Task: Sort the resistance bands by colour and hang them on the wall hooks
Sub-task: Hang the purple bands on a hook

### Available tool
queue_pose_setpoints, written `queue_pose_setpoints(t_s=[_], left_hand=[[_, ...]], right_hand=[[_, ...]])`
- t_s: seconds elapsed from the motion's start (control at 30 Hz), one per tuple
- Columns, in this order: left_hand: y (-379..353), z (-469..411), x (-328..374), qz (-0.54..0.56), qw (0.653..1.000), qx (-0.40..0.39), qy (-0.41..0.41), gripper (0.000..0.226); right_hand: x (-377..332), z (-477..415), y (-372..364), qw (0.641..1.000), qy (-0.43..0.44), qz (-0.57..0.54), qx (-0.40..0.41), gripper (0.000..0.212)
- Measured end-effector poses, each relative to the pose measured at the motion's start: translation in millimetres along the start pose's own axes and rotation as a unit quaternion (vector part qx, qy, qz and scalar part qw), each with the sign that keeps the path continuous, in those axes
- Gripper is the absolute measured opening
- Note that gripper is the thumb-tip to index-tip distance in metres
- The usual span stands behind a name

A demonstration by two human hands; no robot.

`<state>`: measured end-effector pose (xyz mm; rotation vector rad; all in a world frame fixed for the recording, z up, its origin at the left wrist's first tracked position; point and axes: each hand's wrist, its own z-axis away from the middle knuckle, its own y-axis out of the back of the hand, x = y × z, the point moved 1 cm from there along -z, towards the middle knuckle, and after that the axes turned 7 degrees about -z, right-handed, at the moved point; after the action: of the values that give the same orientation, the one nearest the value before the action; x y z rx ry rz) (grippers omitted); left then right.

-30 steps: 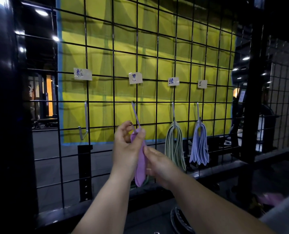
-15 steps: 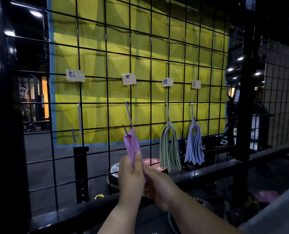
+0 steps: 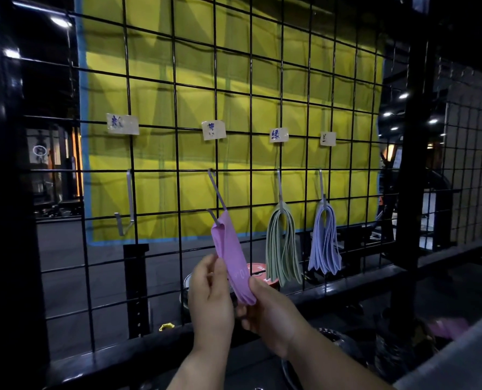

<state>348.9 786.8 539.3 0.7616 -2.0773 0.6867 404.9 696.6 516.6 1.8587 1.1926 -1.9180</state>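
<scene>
- Hanging purple band (image 3: 231,257) on second hook (image 3: 216,192), frame centre; right hand (image 3: 270,313) pinches its lower end, left hand (image 3: 210,302) grip unclear.
- Green bands (image 3: 282,246), blue bands (image 3: 325,243) hung at right.
- Left hook (image 3: 127,204) bare; one colour likely outstanding.

A black wire grid (image 3: 251,52) carries four metal hooks (image 3: 129,198), each under a paper label (image 3: 122,124); a purple band (image 3: 231,257) hangs from the second hook (image 3: 216,190). Green bands (image 3: 282,249) hang from the third, blue bands (image 3: 325,243) from the fourth
</scene>
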Motion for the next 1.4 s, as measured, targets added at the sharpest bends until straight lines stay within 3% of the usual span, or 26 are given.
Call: queue_pose_setpoints(t_s=[0.1, 0.3, 0.63, 0.9, 1.1, 1.27, 1.4], left_hand=[[8.0, -20.0, 17.2, -0.04, 0.997, 0.027, -0.058, 0.019], [9.7, -49.2, 62.2, -0.078, 0.99, -0.008, -0.121, 0.018], [15.4, -59.7, 78.7, 0.025, 0.998, -0.017, -0.062, 0.029], [9.2, -63.1, 82.3, 0.064, 0.997, -0.015, -0.026, 0.031], [3.9, -50.2, 67.0, 0.036, 0.999, -0.003, -0.026, 0.021], [-6.5, -21.4, 44.5, -0.049, 0.998, -0.03, 0.004, 0.055], [-9.0, 8.0, 7.1, -0.195, 0.979, -0.05, -0.007, 0.019]], right_hand=[[-0.5, 1.5, -1.1, 1.0, 0.006, 0.003, 0.004, 0.027], [-4.4, 2.4, -4.1, 1.0, 0.006, 0.025, 0.0, 0.026], [-18.7, -1.8, 4.0, 0.998, 0.054, 0.044, 0.003, 0.034], [-8.5, 1.7, 4.7, 0.984, 0.062, 0.164, -0.023, 0.042], [-1.6, 1.0, 10.8, 0.987, 0.063, 0.145, -0.014, 0.048], [-4.2, -2.1, 9.8, 0.989, 0.06, 0.137, -0.004, 0.044], [-6.8, -0.6, 4.3, 0.986, 0.075, 0.144, -0.038, 0.044]])
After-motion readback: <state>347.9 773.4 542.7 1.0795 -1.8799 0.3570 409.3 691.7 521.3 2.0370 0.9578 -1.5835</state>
